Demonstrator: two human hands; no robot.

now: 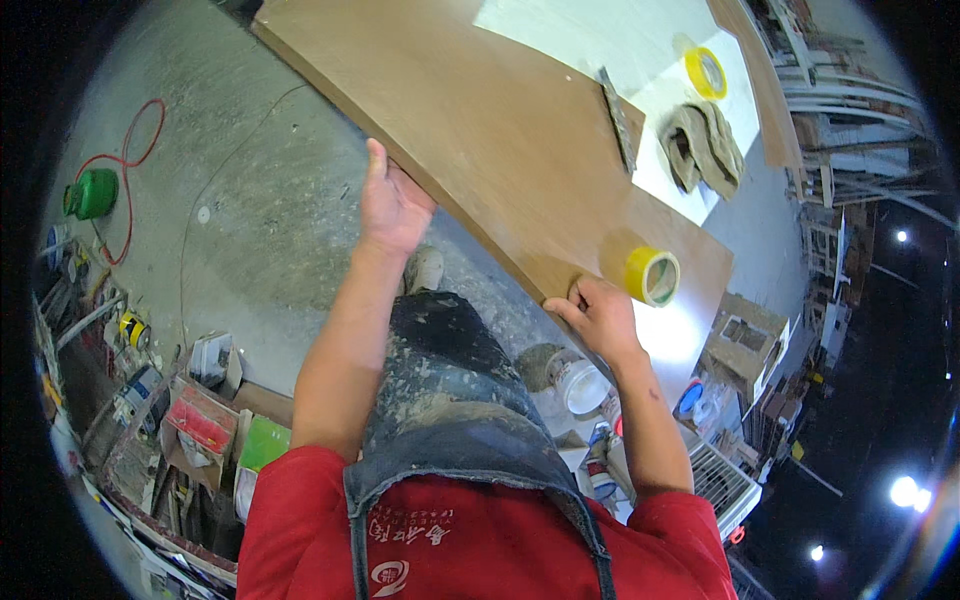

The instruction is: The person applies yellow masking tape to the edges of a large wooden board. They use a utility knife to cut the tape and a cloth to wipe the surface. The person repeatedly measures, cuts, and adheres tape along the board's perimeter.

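Note:
A large brown board (480,130) slants across the view in front of me, its long near edge toward my body. My left hand (397,208) is at that edge with the thumb raised beside it; the fingers pass under the board and are hidden. Farther right, my right hand (603,318) grips the same edge near the board's corner, fingers bent on top and thumb at the rim. A yellow tape roll (637,272) stands on the board just beyond my right hand.
On white sheets (655,110) lie another yellow tape roll (706,73) and crumpled grey-brown gloves (702,150). A flat metal strip (617,120) lies nearby. A white bucket (582,386) stands below the board. A green canister (92,194) with a red hose and cluttered boxes (198,420) are left.

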